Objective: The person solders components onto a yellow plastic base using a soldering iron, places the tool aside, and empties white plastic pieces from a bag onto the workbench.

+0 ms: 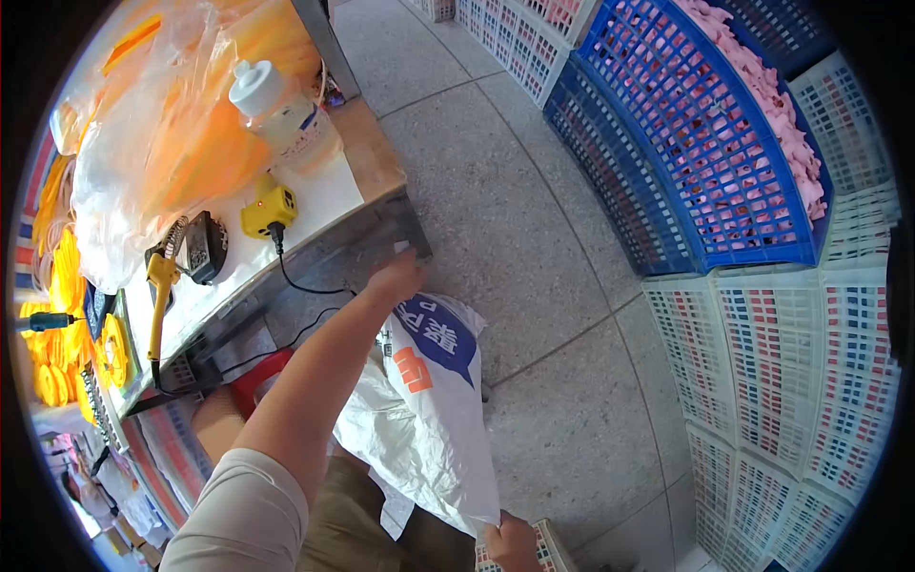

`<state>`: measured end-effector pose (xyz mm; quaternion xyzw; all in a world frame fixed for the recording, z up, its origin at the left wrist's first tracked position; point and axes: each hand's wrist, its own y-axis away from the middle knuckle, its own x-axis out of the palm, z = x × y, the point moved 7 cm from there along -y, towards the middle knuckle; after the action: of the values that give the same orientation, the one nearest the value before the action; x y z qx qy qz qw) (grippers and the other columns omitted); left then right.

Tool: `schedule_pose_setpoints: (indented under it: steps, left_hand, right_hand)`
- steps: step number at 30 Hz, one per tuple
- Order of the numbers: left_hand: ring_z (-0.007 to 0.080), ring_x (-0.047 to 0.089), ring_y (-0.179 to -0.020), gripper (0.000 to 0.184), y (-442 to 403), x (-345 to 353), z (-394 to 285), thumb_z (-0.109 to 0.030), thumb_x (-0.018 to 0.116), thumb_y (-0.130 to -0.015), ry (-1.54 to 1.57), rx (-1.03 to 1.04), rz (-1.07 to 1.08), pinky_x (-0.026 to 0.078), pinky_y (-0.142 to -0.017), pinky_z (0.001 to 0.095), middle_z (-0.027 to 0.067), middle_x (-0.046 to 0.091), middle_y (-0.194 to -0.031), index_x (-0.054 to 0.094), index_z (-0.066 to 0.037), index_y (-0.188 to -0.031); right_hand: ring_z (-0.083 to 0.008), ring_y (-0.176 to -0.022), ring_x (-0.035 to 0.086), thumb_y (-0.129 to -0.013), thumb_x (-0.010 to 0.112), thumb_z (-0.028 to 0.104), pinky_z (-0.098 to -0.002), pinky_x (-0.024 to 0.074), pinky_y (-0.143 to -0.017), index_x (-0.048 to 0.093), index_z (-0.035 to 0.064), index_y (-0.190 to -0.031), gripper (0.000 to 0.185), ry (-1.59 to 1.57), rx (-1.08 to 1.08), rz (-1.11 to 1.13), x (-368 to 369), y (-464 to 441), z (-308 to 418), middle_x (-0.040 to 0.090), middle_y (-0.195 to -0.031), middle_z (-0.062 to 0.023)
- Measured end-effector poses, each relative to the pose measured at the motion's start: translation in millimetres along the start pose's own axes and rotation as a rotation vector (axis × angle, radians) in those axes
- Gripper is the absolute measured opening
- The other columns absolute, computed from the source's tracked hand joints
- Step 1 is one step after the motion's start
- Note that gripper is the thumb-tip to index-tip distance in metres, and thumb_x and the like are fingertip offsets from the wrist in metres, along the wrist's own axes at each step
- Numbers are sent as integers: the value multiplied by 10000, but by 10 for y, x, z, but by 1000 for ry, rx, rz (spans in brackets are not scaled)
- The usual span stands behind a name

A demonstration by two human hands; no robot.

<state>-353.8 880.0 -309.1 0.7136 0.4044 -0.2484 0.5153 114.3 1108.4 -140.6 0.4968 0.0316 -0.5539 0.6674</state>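
Observation:
A white plastic sack (415,405) with a blue speech-bubble print and an orange mark hangs stretched between my two hands, its surface creased. My left hand (396,278) is closed at the sack's upper end, close to the table's corner; its fingertips are partly hidden. Down at the lower right, my right hand (512,543) pinches the other end of the sack along its edge.
On the worktable (381,157) at left are a soldering iron (160,286), a yellow plug adapter (270,210), a white-capped bottle (286,114) and a plastic bag of orange pieces (191,124). A blue crate (705,133) of pink pieces sits among stacked white crates (762,362).

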Motion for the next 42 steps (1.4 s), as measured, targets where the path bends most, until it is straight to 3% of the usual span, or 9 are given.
schedule_pose_setpoints:
  steps: [1, 4, 9, 15, 21, 26, 32, 40, 42]
  left_hand:
    - [407, 664, -1107, 418, 21, 74, -18, -332, 568, -963, 50, 43, 101, 532, -939, 462, 241, 682, -1177, 625, -35, -1251]
    - [416, 702, -909, 267, 687, -718, -559, -237, 564, -984, 333, 262, -396, 544, -800, 467, 237, 706, -993, 689, -37, -1106]
    - [376, 636, -779, 140, 1884, -1351, -794, -53, 585, -954, 483, 471, -641, 483, -717, 436, 186, 685, -870, 696, -42, -1039]
    - [261, 583, -699, 114, 3323, -1529, -307, 43, 523, -887, 694, 539, -688, 440, -718, 383, 100, 604, -721, 610, -12, -934]
    - [226, 570, -617, 103, 4037, -1732, -7, -23, 546, -849, 407, 673, -585, 436, -741, 432, 42, 611, -718, 613, -62, -916]
    - [263, 641, -956, 141, 4426, -1553, 646, -32, 636, -805, 45, 481, -419, 421, -968, 475, 59, 672, -953, 633, -94, -931]
    - [320, 537, -1316, 251, 4421, -1337, 1321, -91, 674, -804, -143, 288, -401, 345, -1119, 502, 85, 637, -1272, 639, -121, -1050]
    - [363, 499, -1309, 443, 3917, -1049, 1648, -82, 678, -777, -5, 105, -468, 368, -1090, 501, 150, 553, -1355, 581, -61, -1210]
    - [377, 540, -1193, 419, 3836, -1062, 1527, -42, 672, -783, 116, 108, -505, 420, -1008, 499, 166, 568, -1266, 577, -43, -1192]
  right_hand:
    - [-454, -747, 663, -922, 610, 294, -532, 529, -675, 678, 46, -894, 259, -17, 6, 25, -46, -9, 27, 669, -744, -221]
    - [-468, -784, 664, -935, 573, 309, -540, 525, -712, 695, 25, -900, 311, 9, 63, 68, -77, -33, 48, 679, -767, -233]
    - [-506, -890, 632, -935, 606, 386, -558, 501, -803, 710, -32, -962, 431, 60, 51, 59, 150, 24, -199, 673, -911, -316]
    - [-509, -1006, 618, -942, 588, 354, -539, 497, -873, 701, -32, -1067, 421, -3, 149, 131, -74, -78, 10, 669, -1019, -331]
    - [-511, -1028, 614, -938, 558, 289, -535, 491, -897, 697, -33, -1083, 380, -77, 263, 133, -418, -108, 474, 666, -1033, -336]
    - [-528, -982, 617, -934, 541, 260, -555, 487, -860, 695, -42, -1042, 356, 84, 175, 172, -269, -193, 226, 671, -990, -333]
    - [-536, -965, 614, -942, 527, 267, -557, 487, -835, 695, -35, -1044, 360, 79, 89, 114, -362, -224, 387, 672, -984, -327]
    - [-505, -1016, 629, -947, 564, 375, -547, 485, -862, 689, -35, -1097, 454, 115, 179, 145, -319, -288, 248, 671, -1049, -333]
    - [-495, -891, 650, -946, 542, 347, -546, 505, -790, 705, -12, -974, 396, 155, 124, 71, -267, -330, 122, 682, -888, -283]
